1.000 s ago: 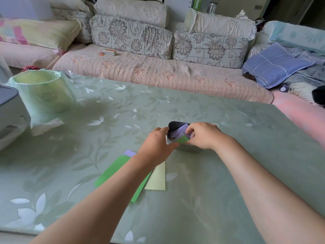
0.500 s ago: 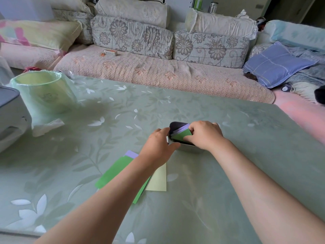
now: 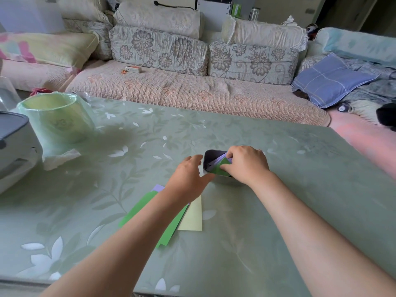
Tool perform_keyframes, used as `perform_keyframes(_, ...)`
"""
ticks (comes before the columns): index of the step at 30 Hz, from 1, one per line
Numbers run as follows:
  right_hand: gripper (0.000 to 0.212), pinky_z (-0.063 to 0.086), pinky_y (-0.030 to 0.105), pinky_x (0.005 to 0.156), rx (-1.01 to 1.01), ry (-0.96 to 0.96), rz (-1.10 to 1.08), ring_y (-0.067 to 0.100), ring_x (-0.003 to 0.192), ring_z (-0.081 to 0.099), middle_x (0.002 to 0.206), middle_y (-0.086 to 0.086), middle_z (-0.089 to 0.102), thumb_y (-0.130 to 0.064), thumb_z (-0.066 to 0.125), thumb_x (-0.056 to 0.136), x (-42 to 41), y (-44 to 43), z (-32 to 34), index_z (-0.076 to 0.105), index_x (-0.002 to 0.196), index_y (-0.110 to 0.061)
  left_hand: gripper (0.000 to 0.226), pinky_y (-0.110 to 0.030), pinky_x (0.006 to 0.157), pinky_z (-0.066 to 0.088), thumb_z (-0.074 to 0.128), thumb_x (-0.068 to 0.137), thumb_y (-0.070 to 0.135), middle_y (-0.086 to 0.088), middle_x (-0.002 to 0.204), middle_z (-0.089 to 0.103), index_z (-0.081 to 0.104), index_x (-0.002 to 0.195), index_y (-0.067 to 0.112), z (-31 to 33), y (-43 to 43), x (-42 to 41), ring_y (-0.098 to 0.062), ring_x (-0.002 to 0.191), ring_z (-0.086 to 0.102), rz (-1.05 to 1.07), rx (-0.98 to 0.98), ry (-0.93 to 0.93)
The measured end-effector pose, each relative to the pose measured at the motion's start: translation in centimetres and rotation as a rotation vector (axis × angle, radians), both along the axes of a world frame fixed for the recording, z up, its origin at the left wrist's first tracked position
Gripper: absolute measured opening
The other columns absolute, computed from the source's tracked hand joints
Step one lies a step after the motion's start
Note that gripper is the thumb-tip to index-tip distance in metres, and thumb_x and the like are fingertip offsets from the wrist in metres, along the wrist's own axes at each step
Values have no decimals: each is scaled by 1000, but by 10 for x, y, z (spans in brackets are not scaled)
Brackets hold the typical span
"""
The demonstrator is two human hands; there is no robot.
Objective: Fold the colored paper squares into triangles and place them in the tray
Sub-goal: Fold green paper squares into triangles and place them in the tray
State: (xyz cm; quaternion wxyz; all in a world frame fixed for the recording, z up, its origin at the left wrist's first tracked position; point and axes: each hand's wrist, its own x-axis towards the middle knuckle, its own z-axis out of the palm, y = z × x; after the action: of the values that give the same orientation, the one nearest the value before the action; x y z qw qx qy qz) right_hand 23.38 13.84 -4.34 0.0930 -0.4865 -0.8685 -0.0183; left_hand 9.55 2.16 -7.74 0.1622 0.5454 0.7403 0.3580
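A small dark tray stands at the middle of the green table, with a folded green paper triangle and a lilac one inside it. My right hand reaches over the tray and its fingertips pinch the green triangle. My left hand rests against the tray's left side, thumb at the rim. Flat paper squares lie nearer me under my left forearm: a green one, a pale yellow one, and a lilac corner.
A pale green bin lined with a plastic bag stands at the table's left, beside a grey-white appliance. A sofa with cushions runs along the far edge of the table.
My right hand has pushed the green triangle lower into the tray. My left hand stays at the tray's side. The view has shifted a little.
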Motion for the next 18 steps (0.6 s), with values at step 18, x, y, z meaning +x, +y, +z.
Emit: perform_keyframes(18, 64, 44, 32, 98, -463, -19, 247, 14, 118, 54, 125, -9, 55, -57, 75, 72, -43, -130, -5, 55, 129, -36, 117, -36, 117, 27, 81, 62, 66, 7, 156, 25, 22, 153, 23, 11, -111, -68, -19, 140, 24, -267, -509, 450)
